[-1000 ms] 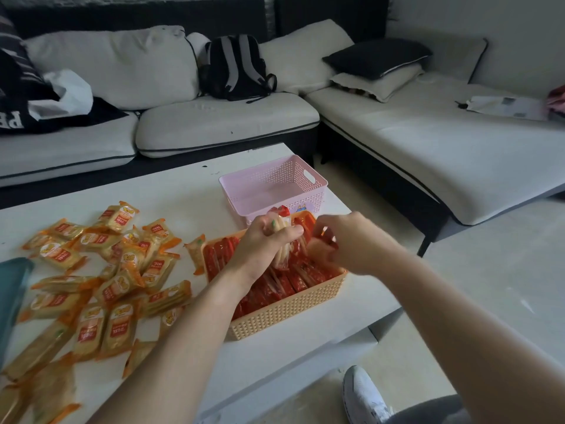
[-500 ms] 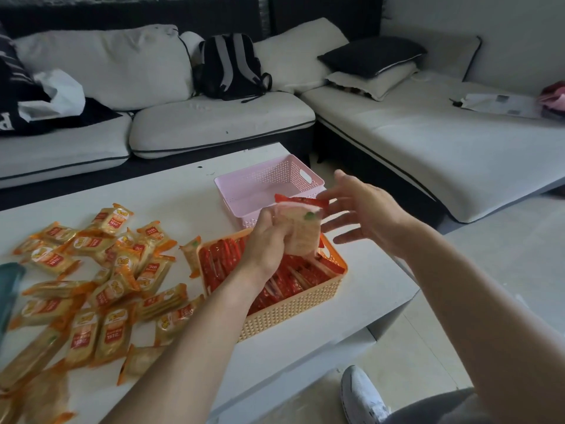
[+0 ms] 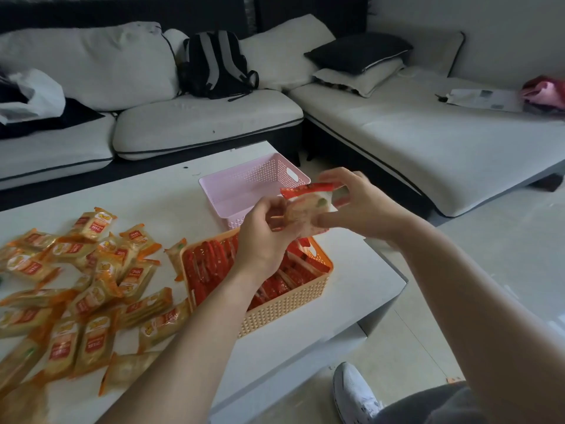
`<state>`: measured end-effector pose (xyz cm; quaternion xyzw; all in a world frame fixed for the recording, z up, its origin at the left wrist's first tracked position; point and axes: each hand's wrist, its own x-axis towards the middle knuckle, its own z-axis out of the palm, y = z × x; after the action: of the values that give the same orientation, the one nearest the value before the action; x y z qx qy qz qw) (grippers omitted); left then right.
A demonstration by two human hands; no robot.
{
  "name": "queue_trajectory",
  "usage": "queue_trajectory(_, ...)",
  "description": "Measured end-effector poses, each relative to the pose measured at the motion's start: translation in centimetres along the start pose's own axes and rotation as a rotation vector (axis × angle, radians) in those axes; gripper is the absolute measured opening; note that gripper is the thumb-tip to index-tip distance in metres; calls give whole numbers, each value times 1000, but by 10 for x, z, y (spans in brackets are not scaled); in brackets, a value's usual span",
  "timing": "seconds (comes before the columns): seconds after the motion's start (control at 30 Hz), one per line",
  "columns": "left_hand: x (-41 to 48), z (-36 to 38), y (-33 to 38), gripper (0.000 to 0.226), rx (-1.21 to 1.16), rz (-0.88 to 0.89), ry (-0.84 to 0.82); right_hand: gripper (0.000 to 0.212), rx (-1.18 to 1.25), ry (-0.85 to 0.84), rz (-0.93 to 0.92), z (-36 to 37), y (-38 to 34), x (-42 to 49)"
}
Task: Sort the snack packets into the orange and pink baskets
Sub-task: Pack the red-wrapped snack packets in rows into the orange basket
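A red-topped snack packet (image 3: 307, 206) hangs in the air above the gap between the two baskets. My left hand (image 3: 263, 237) pinches its left side and my right hand (image 3: 357, 203) grips its right side. Below them the orange basket (image 3: 293, 304) holds several red packets (image 3: 214, 264). Behind it stands the pink basket (image 3: 244, 188), with nothing visible inside. Several orange-and-yellow packets (image 3: 91, 289) lie scattered over the left of the white table (image 3: 351, 270).
The table's right edge runs just past the orange basket, with floor and a white shoe (image 3: 354, 393) below. A grey sofa with cushions and a black backpack (image 3: 217, 65) wraps around behind and to the right.
My left hand lifted a packet out of the orange basket and raised it. My right hand, open half a second ago, has closed on the packet's right side.
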<state>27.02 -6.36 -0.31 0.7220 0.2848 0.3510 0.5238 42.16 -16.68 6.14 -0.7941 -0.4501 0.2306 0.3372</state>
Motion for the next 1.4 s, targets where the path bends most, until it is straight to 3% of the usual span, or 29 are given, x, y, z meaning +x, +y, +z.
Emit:
queue_trajectory(0.1,2,-1,-4,38,-23,-50,-138,48,-75,56,-132,3,6,-1)
queue_trajectory(0.17,0,-2,-9,43,192,-61,-204,32,-192,134,-135,6,8,-2)
queue_trajectory(0.27,-6,-10,-19,28,632,26,-339,29,-259,109,-41,10,16,-2)
queue_trajectory(0.37,-10,-17,-24,25,773,70,-405,30,-354,61,12,25,21,-4)
queue_trajectory(0.5,-9,-19,-23,10,784,112,-322,23,-351,158,33,30,23,-3)
queue_trajectory(0.63,-9,-18,-22,9,793,164,-271,21,-250,126,46,33,24,-4)
queue_trajectory(0.73,-9,-17,-20,13,777,196,-237,16,-232,193,26,40,20,-7)
queue_trajectory(0.83,-10,-16,-20,14,807,201,-245,18,-365,142,25,44,15,-9)
queue_trajectory(1.0,-14,-13,-18,32,727,112,-322,41,-627,37,33,49,6,-12)
queue_trajectory(1.17,-14,-11,-9,17,425,-46,-290,31,-515,74,73,49,12,-6)
queue_trajectory(1.4,-13,10,-18,20,531,32,-181,23,-478,35,128,51,11,-2)
